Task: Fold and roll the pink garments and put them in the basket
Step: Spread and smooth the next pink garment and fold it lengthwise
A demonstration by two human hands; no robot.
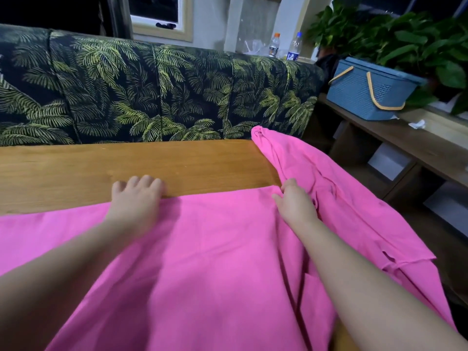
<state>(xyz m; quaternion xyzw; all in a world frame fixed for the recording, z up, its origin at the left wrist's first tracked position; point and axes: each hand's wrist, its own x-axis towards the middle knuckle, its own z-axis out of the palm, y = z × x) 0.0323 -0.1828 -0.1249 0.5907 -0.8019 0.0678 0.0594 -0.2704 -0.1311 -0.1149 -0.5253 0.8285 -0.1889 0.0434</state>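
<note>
Pressing down on the pink garment with both hands right now, you have it spread across the wooden table, covering the lower half of the frame. Your left hand sits centre-left, at the cloth's far edge: palm on the fabric, fingers bent and reaching over the hem onto bare wood, nothing visibly gripped. Your right hand is right of centre, at the point where the flat section meets a bunched section; fingers are curled down into the fabric, but I cannot tell whether they actually pinch a fold or just push on it. From that hand a rumpled run of garment climbs to the table's far right corner, ending in a twisted tip around mid-frame, and the rest drapes over the right table edge toward the lower right, seam edge showing. Far strip of table stays bare wood from the left frame edge across to that bunch. Blue basket sits in the upper right on a dark wooden shelf unit, well apart from the garment, tan handles hanging down its sides. Crumpled white scrap lies on the shelf just beside the basket. Behind the table: palm-print sofa. Two plastic bottles stand on the ledge behind it, leafy plants top right.
</note>
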